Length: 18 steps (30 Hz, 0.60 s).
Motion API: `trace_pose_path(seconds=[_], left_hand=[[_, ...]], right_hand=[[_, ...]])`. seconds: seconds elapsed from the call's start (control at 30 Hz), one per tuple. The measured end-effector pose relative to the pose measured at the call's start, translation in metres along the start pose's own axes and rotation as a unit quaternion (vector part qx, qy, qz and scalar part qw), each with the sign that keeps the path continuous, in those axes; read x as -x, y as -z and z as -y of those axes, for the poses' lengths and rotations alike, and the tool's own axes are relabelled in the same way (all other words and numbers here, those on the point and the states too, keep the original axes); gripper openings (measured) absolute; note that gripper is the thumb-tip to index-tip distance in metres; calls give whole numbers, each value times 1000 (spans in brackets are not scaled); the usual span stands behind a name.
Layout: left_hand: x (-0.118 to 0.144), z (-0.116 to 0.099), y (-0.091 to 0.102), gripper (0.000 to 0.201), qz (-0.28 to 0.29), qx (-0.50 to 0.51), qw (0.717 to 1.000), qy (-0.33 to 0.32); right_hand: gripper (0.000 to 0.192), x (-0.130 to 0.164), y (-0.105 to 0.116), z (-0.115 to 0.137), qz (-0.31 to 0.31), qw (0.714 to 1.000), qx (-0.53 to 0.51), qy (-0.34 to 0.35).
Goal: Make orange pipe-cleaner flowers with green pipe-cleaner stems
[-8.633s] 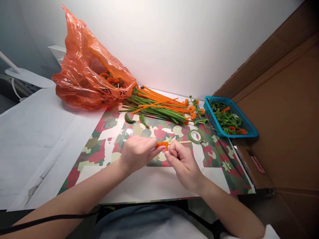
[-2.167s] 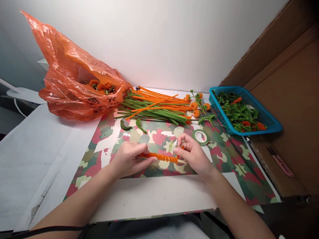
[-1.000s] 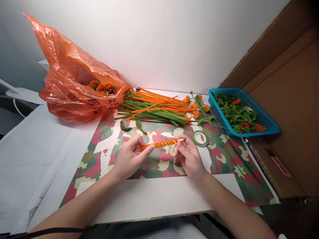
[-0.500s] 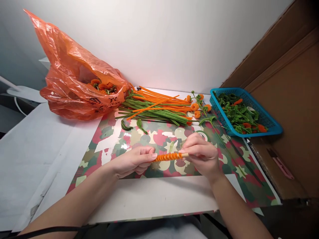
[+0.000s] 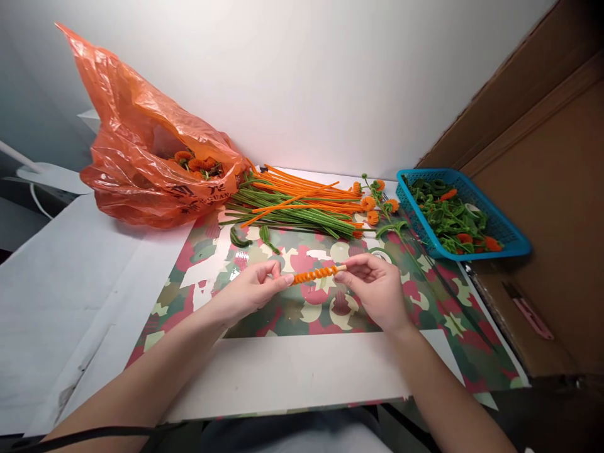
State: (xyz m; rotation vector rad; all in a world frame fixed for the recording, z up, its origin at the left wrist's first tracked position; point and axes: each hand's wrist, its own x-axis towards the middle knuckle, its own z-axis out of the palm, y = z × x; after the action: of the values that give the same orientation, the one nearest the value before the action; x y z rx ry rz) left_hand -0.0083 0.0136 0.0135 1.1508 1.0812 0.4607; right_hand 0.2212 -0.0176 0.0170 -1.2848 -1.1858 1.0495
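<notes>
An orange pipe cleaner (image 5: 315,275) is wound in a spiral around a thin wooden stick (image 5: 342,268), held between my hands above the patterned mat. My left hand (image 5: 257,286) pinches the coil's left end between thumb and fingers. At the other end, my right hand (image 5: 380,290) has thumb and fingers closed on the bare tip of the stick, close to the last turns. The stick slopes slightly upward to the right. Beyond my hands lie loose orange pipe cleaners (image 5: 302,192) and green pipe cleaners (image 5: 306,217) in a bundle.
An orange plastic bag (image 5: 141,145) with finished orange flowers (image 5: 195,162) stands at the back left. A flower stem (image 5: 394,220) with orange blooms lies beside a blue basket (image 5: 500,250) of green pieces. Two green leaves (image 5: 268,239) rest on the mat (image 5: 283,321). A pink cutter (image 5: 531,318) lies on cardboard.
My hands and the coil have moved a little away from me, and the stick's right end has tipped upward. My right hand has turned, its thumb now showing along the stick's end.
</notes>
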Motion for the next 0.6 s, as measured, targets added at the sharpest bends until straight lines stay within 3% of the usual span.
trace_pose_path(seconds=[0.17,0.33,0.6], left_hand=[[1,0,1,46,-43,-83,995,-26],[1,-3,0,41,-60,-110,991,-45],[3,-2,-3,41,-90,-145,982,-77]], right_hand=[[20,-1,0,0,5,998,-24,-55],[25,-1,-2,-2,20,997,-37,-64],[24,0,-6,-7,-6,997,-33,-71]])
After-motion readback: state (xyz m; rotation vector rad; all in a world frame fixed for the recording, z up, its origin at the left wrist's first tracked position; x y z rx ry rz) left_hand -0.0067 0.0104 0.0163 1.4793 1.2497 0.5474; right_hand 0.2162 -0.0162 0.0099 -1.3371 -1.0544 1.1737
